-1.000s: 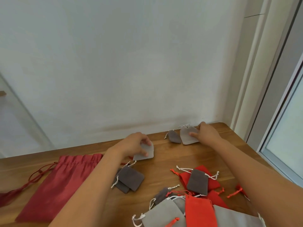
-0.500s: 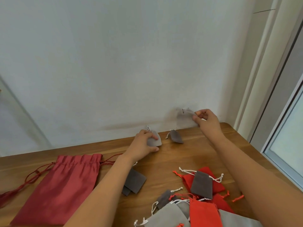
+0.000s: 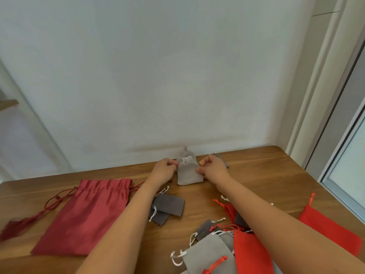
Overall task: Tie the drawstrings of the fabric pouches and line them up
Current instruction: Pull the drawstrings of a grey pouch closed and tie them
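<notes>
A light grey pouch [image 3: 188, 173] with a tied white drawstring lies near the table's back edge, by the wall. My left hand [image 3: 165, 171] pinches it at its left side near the drawstring. My right hand [image 3: 213, 169] pinches its right side. A dark grey pouch [image 3: 219, 156] peeks out behind my right hand, mostly hidden. Two dark grey pouches [image 3: 167, 207] lie stacked under my left forearm. A heap of grey and orange-red pouches [image 3: 227, 252] sits at the front.
A large dark red drawstring bag [image 3: 87, 212] with a tassel cord lies at the left on the wooden table [image 3: 266, 175]. An orange-red pouch [image 3: 331, 230] lies at the right. The white wall rises right behind the table; a window frame stands at the right.
Both hands have come together at the back centre of the table. The two light grey pouches that were held apart are now at one spot; only one shows between my hands.
</notes>
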`<state>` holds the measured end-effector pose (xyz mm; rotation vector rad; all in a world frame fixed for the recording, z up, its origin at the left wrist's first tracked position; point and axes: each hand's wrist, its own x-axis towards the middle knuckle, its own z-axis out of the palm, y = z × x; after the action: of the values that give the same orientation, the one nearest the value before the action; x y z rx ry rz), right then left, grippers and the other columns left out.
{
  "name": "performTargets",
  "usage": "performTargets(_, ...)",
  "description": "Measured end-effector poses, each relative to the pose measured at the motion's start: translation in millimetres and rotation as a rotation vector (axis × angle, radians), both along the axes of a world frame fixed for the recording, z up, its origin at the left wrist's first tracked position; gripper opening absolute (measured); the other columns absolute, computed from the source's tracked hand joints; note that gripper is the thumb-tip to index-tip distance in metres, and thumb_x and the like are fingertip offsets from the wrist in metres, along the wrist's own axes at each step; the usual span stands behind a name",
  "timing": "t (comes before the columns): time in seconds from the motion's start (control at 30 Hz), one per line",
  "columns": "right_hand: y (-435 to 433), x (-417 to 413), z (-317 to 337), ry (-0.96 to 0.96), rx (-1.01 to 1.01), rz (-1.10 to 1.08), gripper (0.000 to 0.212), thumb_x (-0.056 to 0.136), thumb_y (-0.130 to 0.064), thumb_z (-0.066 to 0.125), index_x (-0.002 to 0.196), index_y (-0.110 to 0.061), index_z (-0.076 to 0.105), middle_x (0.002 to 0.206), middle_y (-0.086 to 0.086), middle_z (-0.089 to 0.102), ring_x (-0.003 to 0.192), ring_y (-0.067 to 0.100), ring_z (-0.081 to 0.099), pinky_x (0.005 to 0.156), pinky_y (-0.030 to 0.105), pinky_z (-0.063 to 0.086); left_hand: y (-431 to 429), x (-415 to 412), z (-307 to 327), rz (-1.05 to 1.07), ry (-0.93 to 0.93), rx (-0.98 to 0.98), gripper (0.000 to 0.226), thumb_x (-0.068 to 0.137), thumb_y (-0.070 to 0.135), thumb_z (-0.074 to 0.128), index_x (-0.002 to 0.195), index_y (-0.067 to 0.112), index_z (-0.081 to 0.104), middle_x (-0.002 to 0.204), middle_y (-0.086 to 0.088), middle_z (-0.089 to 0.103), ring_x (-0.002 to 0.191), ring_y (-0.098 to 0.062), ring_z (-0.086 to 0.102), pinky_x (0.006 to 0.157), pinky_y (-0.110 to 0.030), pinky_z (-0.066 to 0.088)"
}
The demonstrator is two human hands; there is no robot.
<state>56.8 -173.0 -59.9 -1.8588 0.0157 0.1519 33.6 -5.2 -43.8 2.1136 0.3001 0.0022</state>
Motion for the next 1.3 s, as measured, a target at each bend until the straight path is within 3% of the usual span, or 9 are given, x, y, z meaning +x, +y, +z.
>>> performTargets(0.1, -4.9, -4.8, 3.3, -0.13, -0.2, 0.02, 0.02, 0.081, -0.01, 0.075, 0.085, -0.015, 0.055, 0.073, -0.007, 0.054, 0.065, 0.004, 0.05, 0.057, 0.01, 0.039, 0.1, -2.5, -2.4, -0.004, 0.007, 0.023, 0.012, 0.092, 0.016, 0.054, 0.101, 0.018, 0.062, 0.1, 0.0, 0.062, 0.076, -0.012, 0.054, 0.07, -0.031, 0.049)
performTargets(0.17, -9.1, -6.4, 6.8, -0.216, -0.296, 0.033, 0.021, 0.08, -0.016, 0.076, 0.09, -0.013, 0.057, 0.075, -0.009, 0.053, 0.067, 0.003, 0.049, 0.053, 0.011, 0.035, 2.5, -4.5, -3.0, -0.013, 0.003, 0.057, 0.012, 0.091, 0.02, 0.06, 0.103, 0.019, 0.059, 0.104, 0.0, 0.061, 0.081, -0.011, 0.055, 0.079, -0.033, 0.051)
performTargets(0.37, -21.3, -17.7, 27.1, -0.269, -0.502, 0.08, 0.026, 0.082, -0.032, 0.074, 0.092, -0.018, 0.055, 0.085, -0.005, 0.057, 0.081, 0.013, 0.056, 0.066, 0.028, 0.043, 0.0, -39.8, 8.9, -0.143, -0.084, 0.305, 0.045, 0.081, 0.037, 0.073, 0.118, 0.023, 0.051, 0.114, 0.008, 0.047, 0.107, -0.01, 0.046, 0.086, -0.027, 0.041)
performTargets(0.67, -56.8, -101.7, 65.2, -0.09, -0.458, 0.987, 0.024, 0.078, -0.026, 0.08, 0.101, -0.023, 0.073, 0.091, -0.007, 0.071, 0.082, 0.004, 0.061, 0.08, 0.027, 0.048, 17.0, -101.1, 7.9, -0.394, 0.067, 0.515, 0.027, 0.084, 0.019, 0.069, 0.109, 0.026, 0.062, 0.108, 0.008, 0.055, 0.104, -0.01, 0.052, 0.081, -0.02, 0.038)
performTargets(0.77, -58.6, -124.7, 64.8, -0.077, -0.524, 1.051, 0.041, 0.075, -0.028, 0.081, 0.115, -0.028, 0.068, 0.108, -0.016, 0.067, 0.096, -0.003, 0.059, 0.083, 0.013, 0.043, 28.1, -112.2, 13.3, -0.342, 0.121, 0.508, 0.025, 0.084, 0.015, 0.069, 0.106, 0.024, 0.062, 0.112, 0.005, 0.06, 0.103, -0.011, 0.054, 0.082, -0.023, 0.043)
performTargets(0.9, -58.5, -135.6, 57.6, -0.188, -0.592, 0.99, 0.035, 0.075, -0.025, 0.081, 0.108, -0.026, 0.071, 0.099, -0.011, 0.068, 0.09, 0.003, 0.06, 0.079, 0.021, 0.045, 31.8, -124.8, 26.8, -0.339, 0.199, 0.647, 0.021, 0.083, 0.018, 0.071, 0.101, 0.023, 0.061, 0.116, 0.001, 0.062, 0.105, -0.015, 0.055, 0.087, -0.028, 0.044)
performTargets(1.07, -64.1, -139.4, 70.5, -0.21, -0.393, 0.894, 0.013, 0.082, -0.02, 0.076, 0.093, -0.014, 0.073, 0.085, -0.009, 0.069, 0.077, -0.002, 0.06, 0.071, 0.013, 0.044, 6.5, -153.2, 57.3, -0.489, 0.003, 0.266, 0.033, 0.082, 0.057, 0.059, 0.103, 0.033, 0.069, 0.11, 0.017, 0.067, 0.105, 0.001, 0.058, 0.101, -0.029, 0.043)
performTargets(1.2, -68.9, -137.5, 82.8, -0.238, -0.297, 0.801, 0.012, 0.085, -0.025, 0.073, 0.091, -0.015, 0.071, 0.078, -0.013, 0.066, 0.074, -0.001, 0.059, 0.067, 0.015, 0.044, -11.6, -173.5, 76.2, -0.706, -0.045, 0.1, 0.055, 0.089, 0.066, 0.044, 0.109, 0.021, 0.07, 0.107, 0.003, 0.07, 0.106, -0.014, 0.062, 0.1, -0.035, 0.043)
performTargets(1.3, -75.3, -134.3, 94.6, -0.307, -0.242, 0.732, 0.015, 0.086, -0.027, 0.071, 0.091, -0.014, 0.07, 0.08, -0.005, 0.066, 0.075, 0.004, 0.058, 0.067, 0.019, 0.044, -15.5, -177.1, 82.2, -0.653, -0.147, 0.117, 0.04, 0.094, 0.05, 0.052, 0.1, 0.016, 0.072, 0.097, 0.0, 0.072, 0.095, -0.013, 0.067, 0.093, -0.036, 0.049)
